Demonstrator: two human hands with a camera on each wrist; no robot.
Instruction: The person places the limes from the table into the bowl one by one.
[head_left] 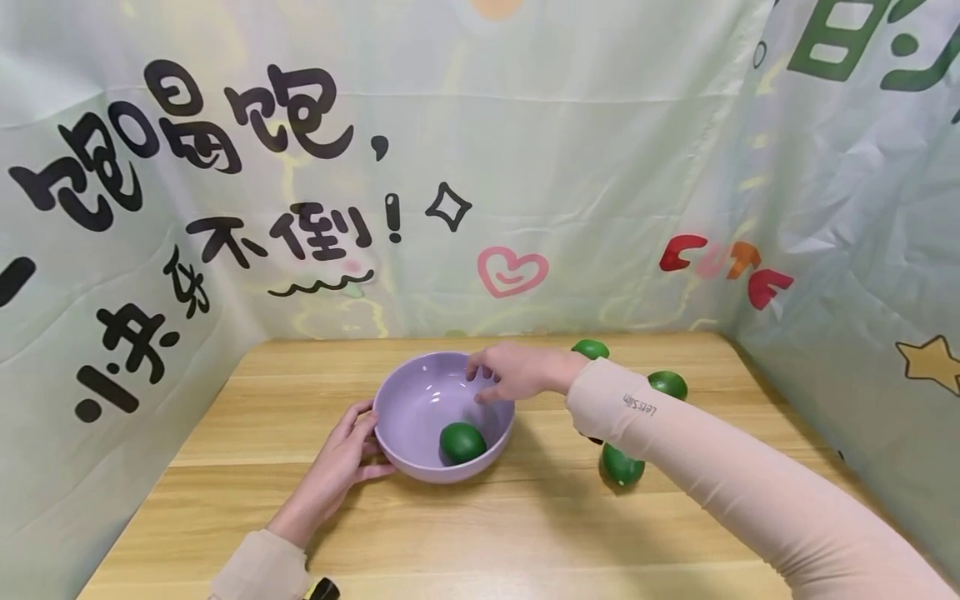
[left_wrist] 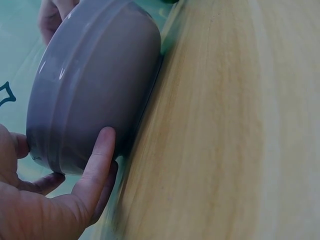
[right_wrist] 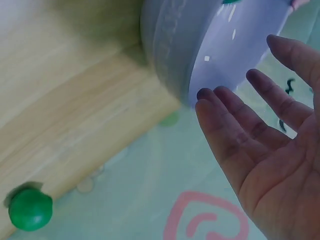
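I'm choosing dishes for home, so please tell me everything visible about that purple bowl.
The purple bowl is round, deep and glossy, perhaps plastic or ceramic, with a stepped band below its rim. It sits upright on the wood-grained table, one green fruit inside at near right. The person's left grip holds its left side; the right grip hovers over its far right rim, contact unclear.

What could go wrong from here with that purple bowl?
The left fingers hold the purple bowl at one side only, so a bump from the right fingers, near its far rim, might slide or tip it. The rounded green fruit inside could then roll. In the head view, the right sleeve overlaps the loose green fruits; if it brushes one, that might roll away.
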